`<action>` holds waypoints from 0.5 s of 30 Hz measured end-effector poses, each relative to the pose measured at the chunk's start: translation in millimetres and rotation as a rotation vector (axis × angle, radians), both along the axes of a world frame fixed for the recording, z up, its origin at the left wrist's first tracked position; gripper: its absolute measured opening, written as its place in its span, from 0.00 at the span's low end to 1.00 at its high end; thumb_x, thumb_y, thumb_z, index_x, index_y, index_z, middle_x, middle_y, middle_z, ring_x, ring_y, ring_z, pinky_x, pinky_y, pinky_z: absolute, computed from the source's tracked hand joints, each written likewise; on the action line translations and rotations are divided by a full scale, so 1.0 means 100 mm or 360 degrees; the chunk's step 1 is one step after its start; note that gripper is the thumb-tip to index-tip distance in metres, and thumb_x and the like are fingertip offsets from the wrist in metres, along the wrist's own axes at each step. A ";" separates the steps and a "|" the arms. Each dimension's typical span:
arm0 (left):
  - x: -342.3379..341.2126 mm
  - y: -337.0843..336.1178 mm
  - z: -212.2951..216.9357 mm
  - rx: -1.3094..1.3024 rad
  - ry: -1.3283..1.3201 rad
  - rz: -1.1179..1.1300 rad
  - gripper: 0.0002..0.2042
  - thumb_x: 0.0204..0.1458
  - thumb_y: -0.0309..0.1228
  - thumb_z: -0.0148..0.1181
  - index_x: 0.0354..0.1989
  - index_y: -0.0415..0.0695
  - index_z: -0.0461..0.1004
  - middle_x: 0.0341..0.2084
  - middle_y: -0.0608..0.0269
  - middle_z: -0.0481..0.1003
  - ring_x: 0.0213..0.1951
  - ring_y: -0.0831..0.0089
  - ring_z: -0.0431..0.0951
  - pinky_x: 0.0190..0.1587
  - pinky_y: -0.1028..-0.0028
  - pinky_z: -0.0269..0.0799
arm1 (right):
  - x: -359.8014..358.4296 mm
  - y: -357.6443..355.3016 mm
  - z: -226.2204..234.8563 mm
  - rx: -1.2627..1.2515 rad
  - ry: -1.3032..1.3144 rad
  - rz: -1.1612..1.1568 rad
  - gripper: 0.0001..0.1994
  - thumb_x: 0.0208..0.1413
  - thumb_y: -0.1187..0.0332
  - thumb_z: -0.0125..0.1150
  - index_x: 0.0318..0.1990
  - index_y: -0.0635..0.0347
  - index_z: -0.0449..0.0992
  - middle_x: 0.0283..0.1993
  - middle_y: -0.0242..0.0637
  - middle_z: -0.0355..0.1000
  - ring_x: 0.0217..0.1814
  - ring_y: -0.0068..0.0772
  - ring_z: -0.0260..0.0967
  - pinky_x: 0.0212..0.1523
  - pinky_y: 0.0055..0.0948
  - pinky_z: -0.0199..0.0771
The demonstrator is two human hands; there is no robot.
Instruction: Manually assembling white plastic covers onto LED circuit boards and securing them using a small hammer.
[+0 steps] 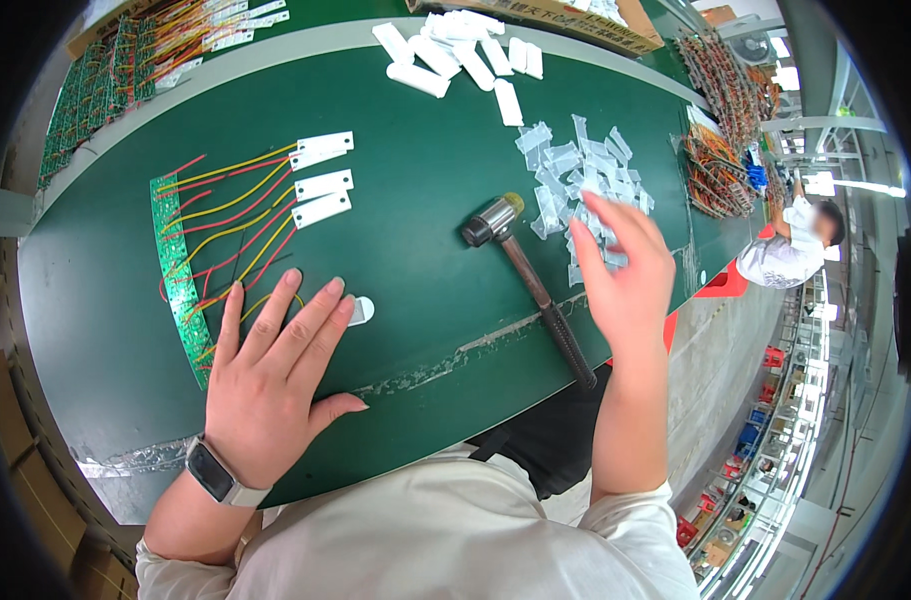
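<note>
- Dark green matte desk (425, 200), scuffed along the near edge.
- Cardboard box (575, 15) at far edge, white plastic pieces inside.
- Left hand (270, 385) flat, fingers spread wide, pressing a small white housing (359, 311) and green circuit strip (175, 270) with red and yellow wires.
- Right hand (625, 275) raised, fingers open, above clear plastic bits (575, 175).
- Hammer (525, 275) between the hands.

The person wears a cream short-sleeved shirt (425, 540) and a grey-strapped smartwatch (215, 472).
</note>
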State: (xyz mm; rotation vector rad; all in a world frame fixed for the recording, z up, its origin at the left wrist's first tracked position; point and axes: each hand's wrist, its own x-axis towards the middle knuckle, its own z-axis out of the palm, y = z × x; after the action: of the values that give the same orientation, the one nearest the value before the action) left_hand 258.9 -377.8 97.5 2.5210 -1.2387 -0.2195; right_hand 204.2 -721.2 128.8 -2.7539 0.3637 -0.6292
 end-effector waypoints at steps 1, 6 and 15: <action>-0.02 0.01 0.01 0.0024 0.0003 0.0034 0.49 0.38 0.50 0.76 0.73 0.47 0.69 0.74 0.63 0.67 0.76 0.50 0.62 0.76 0.37 0.52 | 0.21 0.02 0.01 0.0031 0.0029 0.0047 0.16 0.56 0.66 0.76 0.52 0.57 0.86 0.47 0.40 0.83 0.48 0.44 0.80 0.50 0.36 0.79; -0.05 -0.01 0.06 -0.0021 0.0057 0.0104 0.46 0.40 0.52 0.75 0.71 0.48 0.71 0.72 0.65 0.69 0.76 0.54 0.62 0.77 0.37 0.50 | 1.04 -0.06 -0.16 -0.0026 0.0184 0.0078 0.19 0.60 0.54 0.71 0.53 0.54 0.86 0.52 0.41 0.82 0.55 0.48 0.79 0.56 0.41 0.78; -0.11 0.06 -0.03 -0.0235 -0.0030 -0.0027 0.35 0.38 0.49 0.77 0.59 0.52 0.81 0.63 0.70 0.77 0.73 0.58 0.67 0.74 0.38 0.60 | 1.54 -0.15 -0.40 0.0204 0.0418 0.0052 0.28 0.58 0.61 0.75 0.67 0.47 0.79 0.48 0.37 0.84 0.41 0.34 0.82 0.48 0.35 0.82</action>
State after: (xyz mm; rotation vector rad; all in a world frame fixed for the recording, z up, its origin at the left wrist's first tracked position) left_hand 248.1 -371.7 94.2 2.3928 -1.2368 -0.1042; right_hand 358.2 -736.0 88.9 -2.7155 0.3998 -0.2259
